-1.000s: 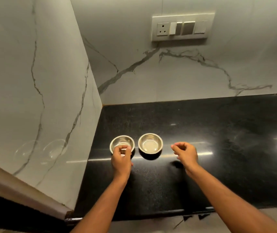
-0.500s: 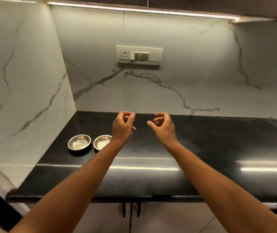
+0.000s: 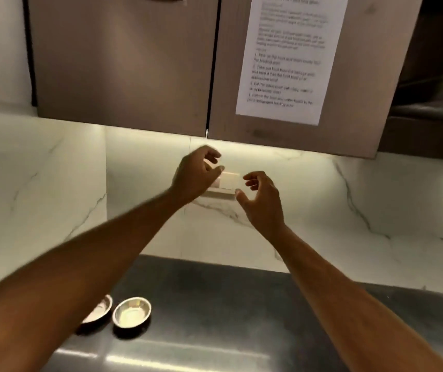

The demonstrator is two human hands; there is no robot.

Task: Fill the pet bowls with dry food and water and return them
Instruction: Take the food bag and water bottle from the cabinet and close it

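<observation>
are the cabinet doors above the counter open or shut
Shut. The two brown wooden cabinet doors sit flush, with only a thin dark seam between them and nothing of the inside showing.

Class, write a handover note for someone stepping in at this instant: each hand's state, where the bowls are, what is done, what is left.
Left hand: up below the cabinet doors, fingers loosely curled, holding nothing.
Right hand: beside it, also loosely curled and holding nothing.
Bowls: side by side on the black counter, lower left. The right bowl looks empty; the left bowl is mostly hidden by the left forearm.
Done: both bowls are on the counter.
Left: add dry food, add water, return both.
</observation>
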